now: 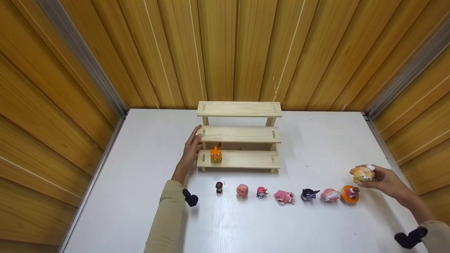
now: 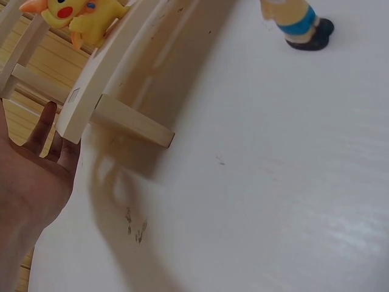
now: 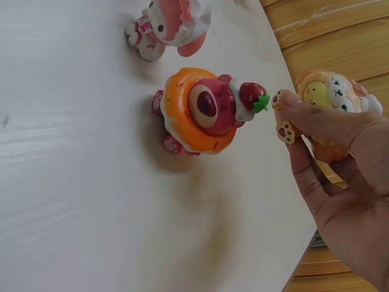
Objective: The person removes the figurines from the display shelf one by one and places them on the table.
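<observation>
My left hand is at the left side of a three-tier wooden shelf, fingers fairly straight against its edge. In the left wrist view, the fingers reach up beside the lowest tier's end. A yellow-orange figurine stands near the left end of that tier. At the right, my right hand grips a yellow and orange figurine with a white animal face and paw-marked feet, held above the table between thumb and fingers. Just below it stands a bear figurine in an orange doughnut ring, strawberry on its head.
In a row before the shelf stand a brown-haired figurine, a round pink one, a red-capped one, a pink one, a black-purple one and a pink-white one. Wood-patterned walls border the white table.
</observation>
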Tool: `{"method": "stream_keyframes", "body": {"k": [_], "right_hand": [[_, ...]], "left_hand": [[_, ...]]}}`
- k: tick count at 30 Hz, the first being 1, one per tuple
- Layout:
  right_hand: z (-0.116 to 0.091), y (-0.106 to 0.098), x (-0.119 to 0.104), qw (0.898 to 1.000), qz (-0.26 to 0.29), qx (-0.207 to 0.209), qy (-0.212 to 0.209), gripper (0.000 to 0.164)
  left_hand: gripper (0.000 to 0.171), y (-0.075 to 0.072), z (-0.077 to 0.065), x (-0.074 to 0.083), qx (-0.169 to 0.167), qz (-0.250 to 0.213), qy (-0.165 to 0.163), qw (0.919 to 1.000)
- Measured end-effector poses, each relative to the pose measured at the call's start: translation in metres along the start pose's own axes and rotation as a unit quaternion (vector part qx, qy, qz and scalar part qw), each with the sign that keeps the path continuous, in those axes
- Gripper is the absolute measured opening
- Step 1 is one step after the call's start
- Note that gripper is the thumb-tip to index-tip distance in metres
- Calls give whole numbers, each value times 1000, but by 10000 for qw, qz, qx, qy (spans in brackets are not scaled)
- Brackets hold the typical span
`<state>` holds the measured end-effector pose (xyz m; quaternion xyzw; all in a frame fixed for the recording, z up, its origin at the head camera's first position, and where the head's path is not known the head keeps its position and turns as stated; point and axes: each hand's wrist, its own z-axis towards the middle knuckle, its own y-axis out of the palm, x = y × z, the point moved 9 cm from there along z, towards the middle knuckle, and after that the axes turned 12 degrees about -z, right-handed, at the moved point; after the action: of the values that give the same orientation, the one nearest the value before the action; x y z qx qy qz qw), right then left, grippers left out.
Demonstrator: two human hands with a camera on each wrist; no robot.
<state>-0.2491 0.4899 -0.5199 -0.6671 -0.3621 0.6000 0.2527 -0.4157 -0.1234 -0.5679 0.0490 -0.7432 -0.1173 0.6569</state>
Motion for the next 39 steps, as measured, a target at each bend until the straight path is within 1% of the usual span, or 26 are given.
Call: {"method": "stream_keyframes", "body": {"k": [7, 14, 17, 20, 23, 27, 30, 35, 37, 39], "right_hand": [[-12, 9, 16, 9993, 380, 19, 40, 58], [-26, 15, 29, 9972, 736, 0, -98, 53], [-32, 19, 39, 9983, 573, 59, 83, 52], [-38, 25, 51, 9987, 291, 90, 406, 54], [-45, 28, 61, 9974, 309, 204, 616, 53], [-50, 28, 69, 9961, 462, 438, 611, 49], [-53, 32, 74, 9959, 459, 445, 637, 46], [-53, 35, 79, 9958, 356, 400, 747, 51], [-53, 36, 78, 9962, 256, 431, 714, 57], [-52, 37, 77, 9966, 154, 446, 672, 57]], "left_hand": [[54, -1, -1, 0, -65, 3, 4, 10000], [52, 0, -1, 0, -34, 64, 2, 10000], [53, 1, 0, 0, -59, 88, 35, 9999], [54, 0, -1, -1, -15, 36, 23, 10000], [54, 0, -1, 0, -9, 15, 26, 10000], [52, -2, -1, 0, -16, 8, 16, 10000], [49, -5, -3, 1, 45, 15, 13, 10000], [50, -7, -4, 3, 57, 43, 91, 9999], [51, -7, -4, 3, 39, 38, 99, 9999], [52, -7, -4, 2, 21, 4, 100, 9999]]}}
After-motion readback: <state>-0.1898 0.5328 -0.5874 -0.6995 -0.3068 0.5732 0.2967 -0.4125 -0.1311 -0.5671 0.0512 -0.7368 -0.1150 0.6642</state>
